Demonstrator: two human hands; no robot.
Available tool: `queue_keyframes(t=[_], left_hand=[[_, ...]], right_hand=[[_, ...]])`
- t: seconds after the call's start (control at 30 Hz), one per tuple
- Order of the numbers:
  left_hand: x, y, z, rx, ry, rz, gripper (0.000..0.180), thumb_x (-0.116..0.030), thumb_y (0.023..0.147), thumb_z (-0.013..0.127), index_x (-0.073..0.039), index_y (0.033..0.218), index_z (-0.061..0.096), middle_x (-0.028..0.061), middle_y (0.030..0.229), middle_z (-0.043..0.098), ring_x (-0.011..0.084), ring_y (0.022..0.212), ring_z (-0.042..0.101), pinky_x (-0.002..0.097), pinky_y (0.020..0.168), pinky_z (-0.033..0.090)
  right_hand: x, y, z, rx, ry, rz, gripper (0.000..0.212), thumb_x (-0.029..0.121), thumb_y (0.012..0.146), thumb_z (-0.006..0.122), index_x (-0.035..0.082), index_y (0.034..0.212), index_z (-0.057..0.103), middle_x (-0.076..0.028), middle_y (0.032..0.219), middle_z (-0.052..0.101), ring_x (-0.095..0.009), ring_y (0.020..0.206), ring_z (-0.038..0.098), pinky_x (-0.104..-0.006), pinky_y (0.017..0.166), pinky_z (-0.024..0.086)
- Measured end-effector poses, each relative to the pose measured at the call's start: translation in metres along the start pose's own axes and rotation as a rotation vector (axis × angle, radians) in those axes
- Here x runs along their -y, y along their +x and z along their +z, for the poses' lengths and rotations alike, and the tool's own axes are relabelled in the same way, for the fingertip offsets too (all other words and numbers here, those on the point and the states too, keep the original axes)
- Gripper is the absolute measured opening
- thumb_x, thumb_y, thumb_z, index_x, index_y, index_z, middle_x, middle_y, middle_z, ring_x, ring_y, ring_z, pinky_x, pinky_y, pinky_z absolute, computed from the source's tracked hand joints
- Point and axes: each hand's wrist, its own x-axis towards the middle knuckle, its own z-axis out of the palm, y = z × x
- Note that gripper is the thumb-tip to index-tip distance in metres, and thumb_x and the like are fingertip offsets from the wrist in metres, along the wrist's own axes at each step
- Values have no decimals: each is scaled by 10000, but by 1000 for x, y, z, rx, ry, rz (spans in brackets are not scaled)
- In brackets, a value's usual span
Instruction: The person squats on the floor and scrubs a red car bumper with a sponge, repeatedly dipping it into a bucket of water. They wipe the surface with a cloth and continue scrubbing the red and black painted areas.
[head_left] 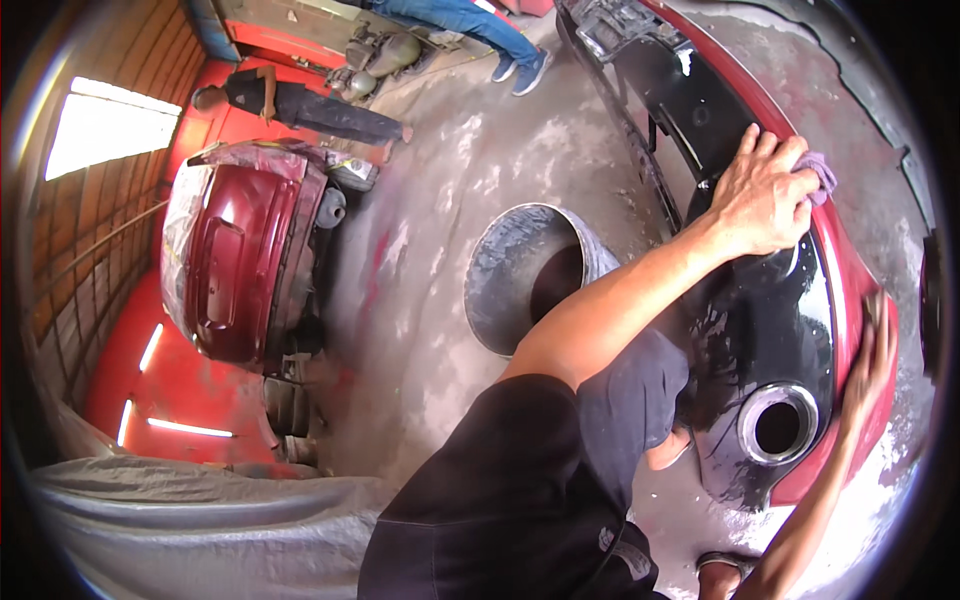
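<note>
My left hand [765, 195] is closed on a crumpled purple cloth [818, 178] at the upper edge of a car bumper. The bumper [845, 262] is glossy red along its outer side, with a shiny black section [760, 330] facing me. A round opening with a silvery ring [745, 425] sits in its lower end. My right hand [875, 350] lies against the red outer side, fingers stretched out and together, with nothing visible in it. My left forearm passes in front of a grey drum-like cylinder [490, 300].
A red car body [235, 260], partly wrapped in plastic sheeting, stands at left. Near it is a person in dark clothes [310, 108]; another person's jeans [465, 20] show at the top. Metal machinery [390, 55] sits behind. A grey tarp [200, 530] hangs at lower left.
</note>
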Motion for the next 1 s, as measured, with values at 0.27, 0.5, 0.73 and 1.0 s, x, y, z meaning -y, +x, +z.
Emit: queue_keyframes(t=[0.27,0.5,0.73,1.0], left_hand=[[-9,11,-2,14,-82,16,266,-229,855,666,-74,1059,736,214,1320,584,409,1207,561,622,1175,316],[-1,-4,-7,22,-33,-23,260,-224,850,672,-75,1055,732,188,1303,592,396,1197,561,592,1167,332],[-14,15,-10,29,-46,35,277,-198,859,677,-87,1109,719,173,1317,588,378,1204,559,588,1147,354],[-4,3,-16,19,-51,34,258,-180,857,665,-87,1091,716,166,1296,597,363,1149,567,538,1097,392]], right_hand=[[-181,-123,-72,4,173,166,443,103,1117,444,27,1551,486,-140,1556,549,-262,1428,524,-403,1232,333],[4,11,11,53,-11,53,444,223,1098,501,82,1516,555,-158,1567,525,-288,1514,398,-417,1257,260],[-161,-113,-61,-76,172,241,462,134,1090,474,2,1531,506,-151,1574,513,-268,1431,512,-416,1244,327],[2,-2,2,40,-9,116,445,226,1088,520,132,1521,561,-181,1581,487,-350,1475,432,-430,1247,277]])
